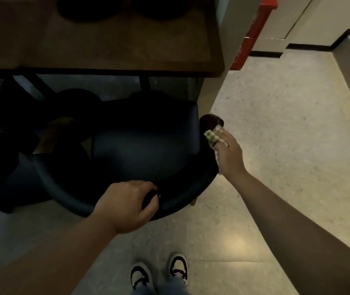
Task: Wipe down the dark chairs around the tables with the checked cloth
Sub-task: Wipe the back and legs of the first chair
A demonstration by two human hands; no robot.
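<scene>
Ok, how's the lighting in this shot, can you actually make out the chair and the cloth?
Head view: dim under the brown wooden table, so the dark blue padded chair is murky; the pale speckled floor is brighter with a soft glare patch; the green-and-white checked cloth in the right hand is slightly blurred; wide-angle bending at the edges.

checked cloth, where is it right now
In the head view the checked cloth is right of centre, held in the right hand against the dark chair's right arm end, just below the table corner.
</scene>
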